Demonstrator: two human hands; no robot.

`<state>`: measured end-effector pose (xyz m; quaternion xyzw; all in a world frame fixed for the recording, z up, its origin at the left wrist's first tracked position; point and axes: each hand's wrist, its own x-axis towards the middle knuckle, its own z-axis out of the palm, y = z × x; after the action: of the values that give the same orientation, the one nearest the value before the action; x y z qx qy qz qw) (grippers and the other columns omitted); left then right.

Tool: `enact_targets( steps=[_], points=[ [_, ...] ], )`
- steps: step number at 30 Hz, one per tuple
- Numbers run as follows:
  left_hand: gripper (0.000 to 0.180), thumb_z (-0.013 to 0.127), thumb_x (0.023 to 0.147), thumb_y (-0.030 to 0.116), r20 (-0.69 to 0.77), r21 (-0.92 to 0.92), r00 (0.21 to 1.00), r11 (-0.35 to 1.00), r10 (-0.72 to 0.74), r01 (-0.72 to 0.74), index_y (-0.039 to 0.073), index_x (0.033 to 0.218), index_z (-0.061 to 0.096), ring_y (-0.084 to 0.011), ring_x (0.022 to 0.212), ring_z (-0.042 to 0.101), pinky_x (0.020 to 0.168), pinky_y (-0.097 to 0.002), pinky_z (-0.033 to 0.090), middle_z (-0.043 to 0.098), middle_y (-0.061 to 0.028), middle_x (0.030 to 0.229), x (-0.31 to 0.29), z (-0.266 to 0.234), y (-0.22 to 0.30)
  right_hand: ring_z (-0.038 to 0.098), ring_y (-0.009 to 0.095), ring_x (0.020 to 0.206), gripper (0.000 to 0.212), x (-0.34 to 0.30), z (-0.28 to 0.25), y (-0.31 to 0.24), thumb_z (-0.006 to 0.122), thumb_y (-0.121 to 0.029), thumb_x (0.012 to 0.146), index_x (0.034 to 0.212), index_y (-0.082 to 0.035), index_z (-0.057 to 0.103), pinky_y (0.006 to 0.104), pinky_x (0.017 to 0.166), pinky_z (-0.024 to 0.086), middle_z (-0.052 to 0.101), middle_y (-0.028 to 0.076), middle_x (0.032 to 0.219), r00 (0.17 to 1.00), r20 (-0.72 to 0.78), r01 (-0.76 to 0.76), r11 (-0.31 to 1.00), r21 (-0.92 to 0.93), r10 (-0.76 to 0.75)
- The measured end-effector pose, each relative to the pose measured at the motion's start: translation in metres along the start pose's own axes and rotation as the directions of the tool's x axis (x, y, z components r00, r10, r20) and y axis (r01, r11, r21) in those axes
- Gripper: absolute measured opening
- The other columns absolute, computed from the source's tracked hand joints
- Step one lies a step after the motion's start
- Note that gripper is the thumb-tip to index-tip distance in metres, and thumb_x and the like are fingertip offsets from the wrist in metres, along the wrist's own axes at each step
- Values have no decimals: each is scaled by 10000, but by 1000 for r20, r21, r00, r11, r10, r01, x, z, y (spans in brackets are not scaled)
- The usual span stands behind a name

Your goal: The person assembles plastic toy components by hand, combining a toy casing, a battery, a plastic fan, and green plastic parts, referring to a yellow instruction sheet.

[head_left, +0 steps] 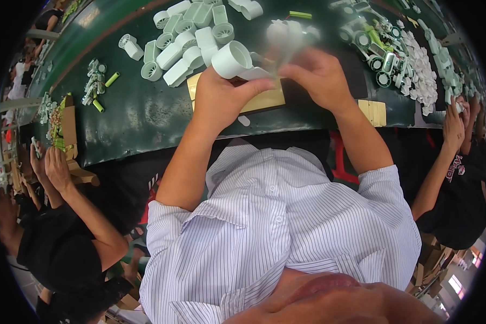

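My left hand is closed round a pale green plastic housing with a wide round ring at one end, like a small hand-held fan body. Close beside it, my right hand has thumb and fingers drawn together at the housing's other end. Whatever sits in those fingers is smeared by motion. Just beyond them is a blurred whitish shape. Below the hands lie a pale yellow sheet and a dark mat.
Many similar housings lie heaped at the back left. Green battery cells rest beside a small cluster of parts. Wired assemblies and white pieces pile up at right. Co-workers' hands work on both sides.
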<state>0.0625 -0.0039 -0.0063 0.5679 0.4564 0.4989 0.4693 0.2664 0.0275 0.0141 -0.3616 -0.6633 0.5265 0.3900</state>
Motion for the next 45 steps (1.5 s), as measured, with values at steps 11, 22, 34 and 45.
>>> enact_targets(
  steps=[11,22,34,45],
  points=[
    [330,834,707,118,-89,-45,996,999,10,-14,-13,948,650,-117,792,669,688,-250,535,702,-56,873,-5,4,6,625,135,1010,317,-5,-1,14,663,-51,875,1183,11,623,287,922,483,675,70,1110,995,19,91,989,114,-94],
    [344,834,707,115,-25,36,999,999,20,-19,2,987,671,-117,810,672,717,-257,533,713,-57,894,-3,1,2,618,143,1024,314,-2,-5,17,659,-47,879,1183,21,617,291,937,478,672,72,1103,988,90,120,989,84,-128],
    [321,836,703,126,-41,40,999,999,26,-25,14,960,678,-115,760,668,671,-251,529,708,-54,846,-4,1,3,633,131,982,296,-3,-2,23,675,-36,865,1153,17,632,267,888,496,683,63,1077,983,26,178,976,126,-183],
    [398,841,693,75,-42,166,968,957,247,-237,47,1041,649,-113,822,651,697,-257,540,691,-32,964,-13,-2,8,696,191,851,351,-9,-4,10,784,-45,740,1069,8,673,279,767,545,709,101,982,886,71,448,810,-378,-458]
  ],
)
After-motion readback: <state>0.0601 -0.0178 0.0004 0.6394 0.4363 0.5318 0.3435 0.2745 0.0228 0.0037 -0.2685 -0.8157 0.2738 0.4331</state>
